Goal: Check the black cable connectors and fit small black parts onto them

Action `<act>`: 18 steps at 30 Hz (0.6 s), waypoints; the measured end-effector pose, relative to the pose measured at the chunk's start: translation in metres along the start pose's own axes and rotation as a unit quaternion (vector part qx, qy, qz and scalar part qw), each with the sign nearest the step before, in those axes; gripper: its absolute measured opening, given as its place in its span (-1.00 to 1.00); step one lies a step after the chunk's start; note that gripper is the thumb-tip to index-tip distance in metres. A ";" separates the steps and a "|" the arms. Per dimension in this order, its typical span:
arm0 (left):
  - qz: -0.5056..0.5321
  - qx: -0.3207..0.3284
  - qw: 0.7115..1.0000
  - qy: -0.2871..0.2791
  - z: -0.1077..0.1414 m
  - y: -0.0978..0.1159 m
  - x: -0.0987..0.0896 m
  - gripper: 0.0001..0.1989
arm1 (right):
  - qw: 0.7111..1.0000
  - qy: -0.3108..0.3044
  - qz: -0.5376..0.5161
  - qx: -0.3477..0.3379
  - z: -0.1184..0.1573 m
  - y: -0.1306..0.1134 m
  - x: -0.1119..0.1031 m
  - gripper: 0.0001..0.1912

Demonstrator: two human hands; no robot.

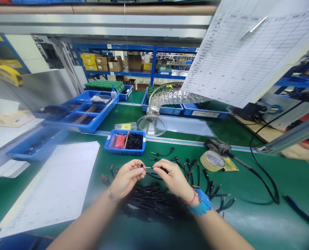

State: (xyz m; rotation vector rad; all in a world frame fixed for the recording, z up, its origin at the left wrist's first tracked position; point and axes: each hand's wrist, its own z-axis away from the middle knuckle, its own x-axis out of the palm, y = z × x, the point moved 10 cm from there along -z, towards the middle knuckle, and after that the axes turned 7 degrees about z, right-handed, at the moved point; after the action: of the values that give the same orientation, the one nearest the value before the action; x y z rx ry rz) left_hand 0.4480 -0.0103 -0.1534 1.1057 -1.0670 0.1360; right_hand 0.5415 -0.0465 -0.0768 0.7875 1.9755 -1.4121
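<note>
In the head view, my left hand (128,176) pinches a small black part (142,166) between thumb and fingers. My right hand (174,177), with a blue band at the wrist, pinches the black end of a thin cable. Orange wire (148,167) shows between the two hands. Under and in front of them lies a large bundle of black cables (154,199). Short black cables with connectors (167,152) are scattered behind and to the right of my right hand. A blue bin (124,151) with a red packet and small black parts stands behind my hands.
Papers (66,180) lie at left, near blue divided trays (92,126). A fume funnel (151,125) stands behind the bin. At right are a tape roll (213,160) and a black tool (217,147) with a thick cable. A printed sheet (243,55) hangs upper right.
</note>
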 end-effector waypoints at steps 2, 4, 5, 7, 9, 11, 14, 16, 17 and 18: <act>0.009 -0.012 1.000 0.000 0.000 -0.001 0.001 -0.88 | 1.000 0.002 -0.003 0.002 0.000 0.000 -0.001 -0.83; 0.017 -0.019 1.000 -0.005 0.001 -0.002 0.003 -0.85 | 1.000 0.001 -0.006 0.002 0.000 0.000 -0.001 -0.83; 0.018 -0.021 1.000 -0.009 0.001 -0.002 0.005 -0.84 | 1.000 0.002 -0.005 0.001 0.000 0.000 -0.001 -0.83; 0.018 -0.019 0.999 -0.018 0.002 -0.001 0.008 -0.83 | 1.000 0.006 -0.001 0.000 0.001 0.000 -0.001 -0.83; 0.020 -0.015 0.999 -0.024 0.002 0.000 0.010 -0.85 | 1.000 0.013 0.004 -0.003 0.001 -0.001 -0.002 -0.83; 0.018 -0.009 0.999 -0.028 0.002 0.000 0.010 -0.87 | 1.000 0.022 0.009 -0.008 0.002 -0.003 -0.003 -0.84; 0.009 0.006 1.000 -0.021 0.002 0.001 0.007 -0.87 | 0.999 0.032 0.010 -0.023 0.003 -0.008 -0.007 -0.85; 0.012 0.011 1.000 -0.010 0.001 0.001 0.003 -0.87 | 0.999 0.035 0.011 -0.030 0.003 -0.011 -0.009 -0.84; 0.015 0.009 1.000 -0.006 0.001 0.000 0.002 -0.87 | 0.999 0.035 0.013 -0.033 0.003 -0.012 -0.010 -0.84; 0.019 0.007 1.000 -0.003 0.001 -0.001 0.001 -0.87 | 0.999 0.035 0.016 -0.035 0.003 -0.013 -0.010 -0.84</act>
State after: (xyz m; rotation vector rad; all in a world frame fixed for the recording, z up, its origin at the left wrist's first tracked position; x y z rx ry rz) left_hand 0.4487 -0.0117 -0.1537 1.0987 -1.0937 0.1703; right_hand 0.5387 -0.0539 -0.0622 0.8438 2.0455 -1.3053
